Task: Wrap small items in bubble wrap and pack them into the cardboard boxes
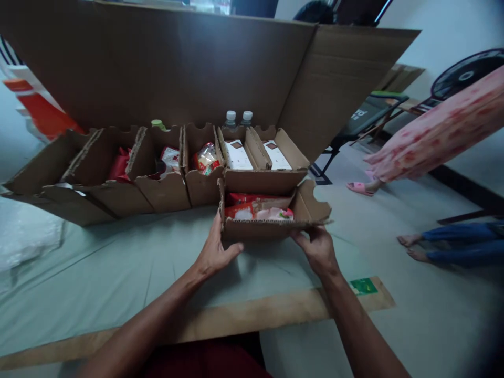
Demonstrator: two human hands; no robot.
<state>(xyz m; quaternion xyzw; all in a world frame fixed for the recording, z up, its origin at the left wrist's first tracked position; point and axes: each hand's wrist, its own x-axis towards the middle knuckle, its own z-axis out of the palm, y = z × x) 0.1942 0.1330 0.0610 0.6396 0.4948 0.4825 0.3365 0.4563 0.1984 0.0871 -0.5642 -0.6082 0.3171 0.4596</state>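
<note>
In the head view, the box [260,231] lies between the two hands, held by both. The left hand [212,254] has its fingers up against the box's left end, while its thumb stands wide, pointing right beneath the front wall. The right hand [318,252] grips the lower right corner — thumb at the front, the other fingers partly hidden under the cardboard.

The box is brown corrugated board, long and open-topped, its cut edge showing a wavy core just above the fingers; the right end has a rounded notch. Inside, between the hands, are glossy red packets [246,198] and a pale pink wrapped item [275,214].

Beyond the fingers, a row of bins [165,191] in the same brown board runs away to the left, their rims notched. The bins straight past the box hold smooth white cartons [238,156]; the next one left has a crinkly, clear-wrapped snack [206,157]. Farther past the fingertips are two white-capped bottles [231,118] and a flat, upright cardboard sheet [177,68].

Under the hands spreads a pale green, lightly creased cloth [129,268] — edged below the wrists by a brown strip [252,312]. Well to the right of the right hand, a person's pink patterned skirt [437,134] shows.
</note>
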